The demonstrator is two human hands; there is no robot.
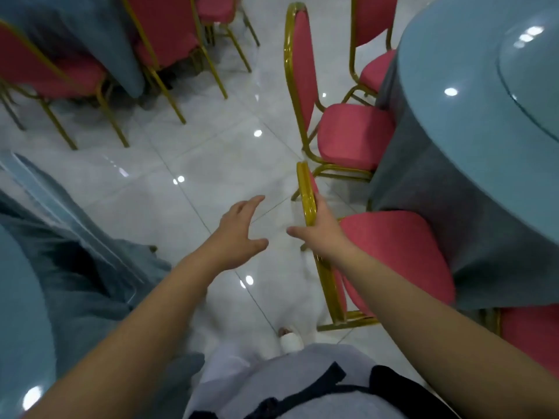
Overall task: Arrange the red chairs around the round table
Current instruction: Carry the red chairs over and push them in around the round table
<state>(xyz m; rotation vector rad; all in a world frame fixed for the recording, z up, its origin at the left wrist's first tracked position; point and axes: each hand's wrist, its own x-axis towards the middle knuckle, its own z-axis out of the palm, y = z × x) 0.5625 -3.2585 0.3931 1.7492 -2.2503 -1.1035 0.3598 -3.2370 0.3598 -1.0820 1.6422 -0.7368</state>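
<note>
I'm laying my right hand, fingers straight and thumb spread, against the backrest of the red chair, which is sitting partly under the round table; my left hand is hovering, fingers apart.

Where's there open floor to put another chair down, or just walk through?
The tiled aisle down the middle is bare, between the upper-left chairs and the red chairs at the round table; the left hand hovers over it. Along that table's edge the chairs crowd closely.
</note>
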